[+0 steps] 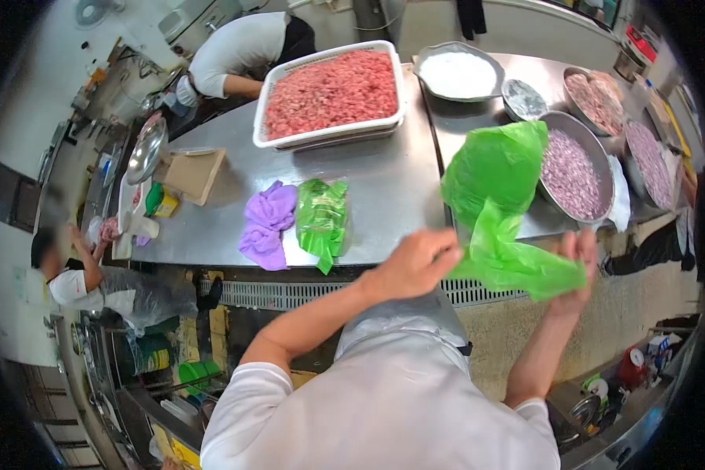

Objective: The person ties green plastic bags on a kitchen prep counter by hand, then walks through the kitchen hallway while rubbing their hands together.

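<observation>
A thin green plastic bag (500, 176) hangs stretched between my two hands, over the front edge of the steel table. My left hand (417, 262) pinches its left side near the twisted middle. On the other side, my right hand (573, 270) grips the lower right corner, slightly blurred. Behind the bag stands a metal bowl of chopped purple onion (573, 176). Left of my hands, a folded green bag in clear wrap (321, 219) lies beside a crumpled purple cloth (268, 223).
A white basket of ground meat (329, 94) stands at the back of the table (392, 184). To the right are a bowl of white powder (458, 74), a smaller bowl (525, 100), and a bowl of raw meat (594, 100). Two people work at the left and back.
</observation>
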Demonstrator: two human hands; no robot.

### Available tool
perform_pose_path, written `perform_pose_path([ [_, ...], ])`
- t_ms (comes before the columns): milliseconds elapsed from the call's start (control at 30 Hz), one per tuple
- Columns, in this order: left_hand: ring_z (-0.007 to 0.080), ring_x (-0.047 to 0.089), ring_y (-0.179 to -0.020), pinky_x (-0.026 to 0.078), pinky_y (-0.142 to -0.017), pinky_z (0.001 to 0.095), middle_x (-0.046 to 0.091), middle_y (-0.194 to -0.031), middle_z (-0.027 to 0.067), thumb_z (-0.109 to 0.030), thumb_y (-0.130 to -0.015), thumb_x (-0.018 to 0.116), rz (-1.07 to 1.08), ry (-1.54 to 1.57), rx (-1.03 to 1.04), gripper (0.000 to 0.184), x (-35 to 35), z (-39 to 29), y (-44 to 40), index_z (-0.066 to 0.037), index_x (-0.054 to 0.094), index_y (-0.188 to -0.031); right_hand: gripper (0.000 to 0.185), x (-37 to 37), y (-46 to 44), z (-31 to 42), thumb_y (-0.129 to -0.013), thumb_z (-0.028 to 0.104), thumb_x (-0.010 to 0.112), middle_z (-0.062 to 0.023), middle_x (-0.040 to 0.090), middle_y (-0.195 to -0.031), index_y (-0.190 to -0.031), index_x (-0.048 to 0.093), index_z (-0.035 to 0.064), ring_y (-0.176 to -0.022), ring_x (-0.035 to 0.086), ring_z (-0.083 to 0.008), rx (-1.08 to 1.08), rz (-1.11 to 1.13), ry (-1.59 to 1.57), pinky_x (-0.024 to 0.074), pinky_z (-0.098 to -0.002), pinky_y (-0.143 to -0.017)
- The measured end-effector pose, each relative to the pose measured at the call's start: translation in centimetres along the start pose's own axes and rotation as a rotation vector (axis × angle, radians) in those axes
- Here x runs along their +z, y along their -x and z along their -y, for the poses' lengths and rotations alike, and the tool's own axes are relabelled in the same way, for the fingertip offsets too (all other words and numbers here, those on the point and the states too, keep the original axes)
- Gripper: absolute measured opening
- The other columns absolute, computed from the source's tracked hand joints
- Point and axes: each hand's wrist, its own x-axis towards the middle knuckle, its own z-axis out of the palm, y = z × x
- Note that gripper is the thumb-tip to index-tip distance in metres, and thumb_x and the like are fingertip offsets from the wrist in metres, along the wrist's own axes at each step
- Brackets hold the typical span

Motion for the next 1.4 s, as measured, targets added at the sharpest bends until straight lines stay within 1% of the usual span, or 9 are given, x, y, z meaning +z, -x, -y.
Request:
perform_pose_path([
  [67,0.0298,0.06,-0.085,0.041,-0.083,0.0438,0.06,-0.086,0.0125,-0.025,-0.078,0.071,-0.305,-0.414,0.363,0.024,-3.0,-3.0,-3.9,-0.007,0.064,-0.091,0.02,2.6,-3.2,3.2,-0.09,0.019,0.071,-0.0026,0.06,-0.079,-0.087,0.051,0.0153,-0.063,0.057,-0.017,-0.202,0.632,0.033,0.0485,-0.0383,-0.071],
  [167,0.0313,0.052,-0.101,0.032,-0.088,0.0602,0.056,-0.107,0.0134,-0.037,-0.056,0.08,-0.434,-0.764,0.691,0.047,-8.6,-7.5,-10.3,-0.01,0.066,-0.092,0.02,5.5,-7.1,6.6,-0.08,0.009,0.071,-0.0071,0.058,-0.078,-0.084,0.051,0.0067,-0.068,0.056,-0.0248,-0.327,0.581,0.887,0.0466,-0.0415,-0.074],
  [367,0.033,0.052,-0.088,0.045,-0.079,0.0383,0.056,-0.086,0.0143,-0.017,-0.059,0.067,-0.085,-0.522,0.613,0.02,-6.1,4.8,-16.8,-0.002,0.055,-0.064,0.034,-5.4,-12.5,-1.5,-0.074,0.001,0.065,-0.0222,0.06,-0.105,-0.107,0.059,0.0005,-0.102,0.058,-0.0395,0.109,0.547,1.608,0.0457,-0.0465,-0.089],
  [433,0.0328,0.054,-0.101,0.042,-0.094,0.0381,0.054,-0.102,0.0158,-0.01,-0.065,0.065,-0.156,-0.077,0.289,0.015,-2.1,9.1,-14.1,0.001,0.054,-0.069,0.055,-14.1,-9.1,-8.8,-0.076,-0.002,0.063,-0.0264,0.052,-0.135,-0.13,0.052,0.0008,-0.129,0.046,-0.0448,-0.111,0.464,1.497,0.0362,-0.0459,-0.111],
  [633,0.0335,0.047,-0.113,0.036,-0.104,0.0408,0.053,-0.107,0.0151,-0.006,-0.066,0.061,-0.816,0.105,0.195,0.03,3.3,10.4,-13.5,-0.003,0.056,-0.095,0.048,-9.4,-5.6,-9.0,-0.076,-0.008,0.056,-0.0216,0.057,-0.119,-0.123,0.053,-0.0012,-0.114,0.054,-0.0421,-0.1,0.2,1.233,0.0411,-0.0409,-0.101],
  [767,0.0292,0.056,-0.107,0.042,-0.098,0.0373,0.059,-0.103,0.0151,-0.004,-0.071,0.057,-0.562,0.323,-0.018,0.036,4.7,11.0,-12.7,-0.002,0.053,-0.106,0.039,-7.9,-2.9,-9.9,-0.076,-0.01,0.054,-0.0178,0.057,-0.105,-0.114,0.055,-0.0029,-0.101,0.057,-0.0359,-0.077,0.045,1.148,0.0432,-0.0346,-0.092],
  [1000,0.0359,0.058,-0.112,0.044,-0.098,0.0402,0.062,-0.114,0.019,-0.003,-0.078,0.058,-0.908,0.189,-0.141,0.032,5.6,7.3,-12.5,0.0,0.058,-0.11,0.028,-8.3,-3.0,-10.6,-0.075,-0.008,0.05,-0.0156,0.056,-0.097,-0.102,0.055,-0.004,-0.095,0.057,-0.0305,-0.065,0.014,1.086,0.043,-0.0311,-0.089],
  [1200,0.0362,0.058,-0.115,0.043,-0.1,0.041,0.061,-0.117,0.0201,-0.02,-0.082,0.069,-0.904,0.115,0.086,0.039,6.8,5.2,-10.9,0.001,0.06,-0.113,0.026,-8.1,-2.6,-10.2,-0.073,-0.008,0.049,-0.0168,0.057,-0.101,-0.098,0.053,-0.0041,-0.098,0.058,-0.032,-0.033,0.018,1.081,0.0428,-0.0325,-0.093],
  [1400,0.0235,0.063,-0.104,0.048,-0.09,0.0336,0.064,-0.111,0.0134,-0.017,-0.082,0.072,-0.886,0.034,-0.035,0.041,6.6,5.7,-11.8,0.001,0.06,-0.116,0.022,-8.8,-3.3,-11.0,-0.073,-0.006,0.049,-0.0093,0.055,-0.09,-0.095,0.054,-0.0046,-0.089,0.055,-0.0193,-0.094,0.019,1.054,0.0432,-0.0295,-0.087],
])
